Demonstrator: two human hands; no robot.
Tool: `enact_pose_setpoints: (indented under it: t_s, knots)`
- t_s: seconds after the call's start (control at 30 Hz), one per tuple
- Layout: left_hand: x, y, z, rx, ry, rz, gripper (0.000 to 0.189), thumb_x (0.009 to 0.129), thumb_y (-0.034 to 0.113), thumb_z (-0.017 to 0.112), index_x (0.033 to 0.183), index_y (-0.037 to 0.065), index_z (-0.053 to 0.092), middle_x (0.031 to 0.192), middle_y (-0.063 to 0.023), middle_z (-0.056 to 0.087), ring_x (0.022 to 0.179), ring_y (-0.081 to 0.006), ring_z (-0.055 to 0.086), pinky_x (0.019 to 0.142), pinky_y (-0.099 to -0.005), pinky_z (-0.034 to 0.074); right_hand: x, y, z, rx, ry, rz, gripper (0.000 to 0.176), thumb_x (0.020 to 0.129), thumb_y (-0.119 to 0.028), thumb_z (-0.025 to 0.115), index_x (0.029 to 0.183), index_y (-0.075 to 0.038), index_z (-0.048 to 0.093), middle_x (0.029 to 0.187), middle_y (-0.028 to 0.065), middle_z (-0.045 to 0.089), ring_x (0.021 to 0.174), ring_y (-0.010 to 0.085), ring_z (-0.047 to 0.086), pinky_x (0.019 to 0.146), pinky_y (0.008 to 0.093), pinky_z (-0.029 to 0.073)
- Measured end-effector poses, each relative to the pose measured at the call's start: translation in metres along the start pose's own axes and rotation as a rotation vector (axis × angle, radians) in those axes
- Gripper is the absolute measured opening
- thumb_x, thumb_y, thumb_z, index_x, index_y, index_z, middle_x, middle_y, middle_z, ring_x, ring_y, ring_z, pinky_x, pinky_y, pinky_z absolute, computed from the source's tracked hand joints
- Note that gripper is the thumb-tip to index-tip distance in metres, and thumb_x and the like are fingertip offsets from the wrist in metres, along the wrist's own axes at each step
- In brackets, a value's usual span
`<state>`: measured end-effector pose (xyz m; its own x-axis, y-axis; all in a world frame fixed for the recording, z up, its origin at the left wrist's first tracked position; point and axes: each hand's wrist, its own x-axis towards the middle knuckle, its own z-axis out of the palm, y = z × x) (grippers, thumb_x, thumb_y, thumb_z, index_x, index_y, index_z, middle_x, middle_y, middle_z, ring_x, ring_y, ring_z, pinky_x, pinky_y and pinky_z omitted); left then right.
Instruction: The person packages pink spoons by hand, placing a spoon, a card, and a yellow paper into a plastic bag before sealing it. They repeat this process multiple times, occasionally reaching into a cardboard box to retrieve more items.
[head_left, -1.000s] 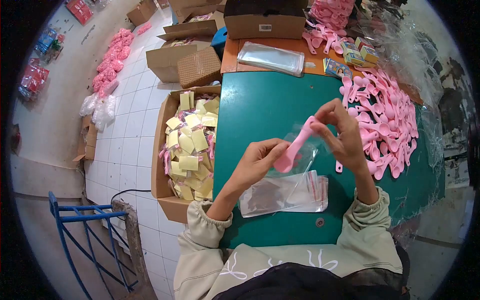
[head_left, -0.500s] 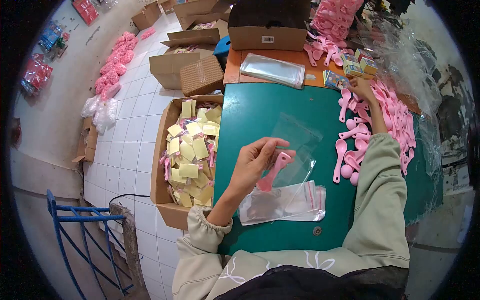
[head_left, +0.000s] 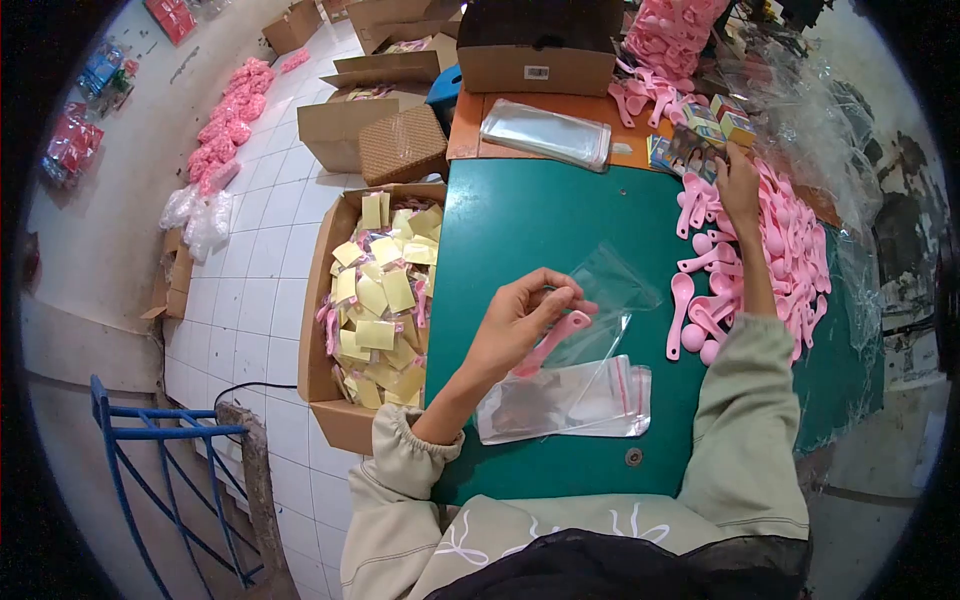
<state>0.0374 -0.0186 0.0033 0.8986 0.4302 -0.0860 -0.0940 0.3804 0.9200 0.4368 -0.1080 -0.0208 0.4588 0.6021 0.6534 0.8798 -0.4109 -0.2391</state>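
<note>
Worktop, green (head_left: 510, 220), with one round metal fitting (head_left: 633, 457) near the person's edge.

Stack of clear bags with reddish strips at the right end (head_left: 530, 408): lay flat just beyond the fitting.

Left hand (head_left: 532, 318): held above the stack, fingers curled, pinching one pink spoon (head_left: 546, 345) and a clear bag (head_left: 615, 280). The spoon slanted below the fingers, handle end up to the right; whether it was inside the bag could not be told.

Carton (head_left: 313, 350), open, left of the worktop: filled with packets bearing pale yellow cards (head_left: 376, 334).

Heap of loose pink spoons (head_left: 790, 265): spread along the right side of the worktop, beneath and beside the right forearm.

Right hand (head_left: 740, 185): extended to the far right, fingertips at the edge of picture cards (head_left: 690, 150); whether they pinched one could not be told.

Small stacked boxes (head_left: 738, 128): just behind those cards.

Second stack of clear bags (head_left: 547, 133): on the orange section (head_left: 470, 135) at the far end.

Cardboard box (head_left: 537, 55): behind that stack.
</note>
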Motion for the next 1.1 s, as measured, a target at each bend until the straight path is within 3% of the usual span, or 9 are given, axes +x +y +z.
enact_pose_setpoints:
  t_s: [0.03,0.1,0.17,0.2,0.5,0.73,0.83,0.97,1.1]
  knots:
    - [0.000,0.000,0.000,-0.009,0.000,-0.001,0.020,0.094,0.013,0.050,0.101,-0.004,0.055,0.095,-0.0139,0.065,0.083,-0.0137,0.063,0.074,-0.0219,0.052,-0.004,-0.033,-0.024,0.134,0.034,-0.047,0.024,0.082,-0.008,0.058,0.105,-0.001,0.057,0.079,0.0135,0.062,0.073,0.0229,0.062,0.067,0.0320,0.048]
    - [0.001,0.002,-0.001,0.008,0.010,-0.024,0.021,0.095,0.014,0.049,0.103,-0.005,0.056,0.095,-0.0138,0.065,0.085,-0.0144,0.063,0.076,-0.0222,0.052,-0.017,-0.106,-0.085,0.565,-0.392,0.257,0.027,0.083,-0.005,0.056,0.109,0.001,0.056,0.083,0.0117,0.062,0.075,0.0178,0.061,0.066,0.0298,0.049]
    - [0.004,0.002,0.000,0.034,0.003,-0.028,0.023,0.095,0.014,0.049,0.104,-0.006,0.056,0.095,-0.0137,0.064,0.087,-0.0150,0.063,0.077,-0.0227,0.052,-0.041,-0.134,-0.100,0.861,-0.455,0.049,0.022,0.086,-0.005,0.055,0.108,-0.001,0.057,0.079,0.0028,0.058,0.071,0.0071,0.057,0.059,0.0228,0.046]
    - [0.005,0.002,0.000,0.052,-0.003,-0.014,0.023,0.095,0.013,0.048,0.105,-0.006,0.057,0.096,-0.0137,0.064,0.088,-0.0153,0.063,0.078,-0.0229,0.052,-0.048,-0.151,-0.118,0.889,-0.549,0.217,0.022,0.086,-0.003,0.055,0.108,-0.002,0.056,0.077,0.0005,0.056,0.069,0.0070,0.057,0.055,0.0220,0.046]
    - [0.008,-0.006,0.001,0.146,-0.016,0.072,0.024,0.096,0.015,0.046,0.103,-0.004,0.058,0.096,-0.0116,0.063,0.089,-0.0151,0.062,0.077,-0.0248,0.052,-0.060,-0.170,-0.127,0.803,-0.308,0.097,0.020,0.083,0.002,0.058,0.102,-0.003,0.057,0.076,0.0061,0.063,0.064,0.0077,0.058,0.056,0.0243,0.047]
    - [0.005,-0.004,0.001,0.396,0.006,-0.074,0.024,0.094,0.017,0.051,0.101,-0.003,0.062,0.084,-0.0068,0.066,0.079,-0.0081,0.062,0.068,-0.0218,0.049,-0.057,-0.183,-0.138,0.628,-0.563,-0.150,0.020,0.078,0.001,0.062,0.097,-0.005,0.060,0.080,0.0082,0.061,0.067,0.0148,0.060,0.059,0.0272,0.047]
    - [0.005,-0.014,0.004,0.359,-0.025,0.090,0.023,0.092,0.018,0.053,0.101,0.000,0.064,0.079,-0.0058,0.066,0.069,-0.0066,0.059,0.064,-0.0224,0.047,-0.056,-0.186,-0.137,0.591,-0.630,-0.206,0.017,0.077,-0.002,0.065,0.092,-0.003,0.058,0.076,0.0084,0.058,0.064,0.0160,0.058,0.058,0.0270,0.046]
    - [0.002,-0.013,0.008,0.399,-0.092,0.100,0.025,0.091,0.016,0.055,0.111,0.001,0.058,0.078,-0.0057,0.066,0.070,-0.0075,0.059,0.066,-0.0244,0.048,-0.070,-0.190,-0.118,0.820,-0.854,-0.080,0.023,0.074,-0.009,0.071,0.083,-0.001,0.052,0.073,0.0109,0.055,0.064,0.0215,0.057,0.058,0.0287,0.045]
    - [-0.005,-0.004,0.016,0.506,-0.022,0.150,0.031,0.090,0.016,0.058,0.115,0.001,0.052,0.083,-0.0078,0.067,0.070,-0.0079,0.059,0.065,-0.0249,0.048,-0.083,-0.210,-0.101,0.747,-0.810,-0.104,0.024,0.074,-0.014,0.071,0.080,0.000,0.052,0.074,0.0130,0.057,0.066,0.0251,0.057,0.061,0.0321,0.046]
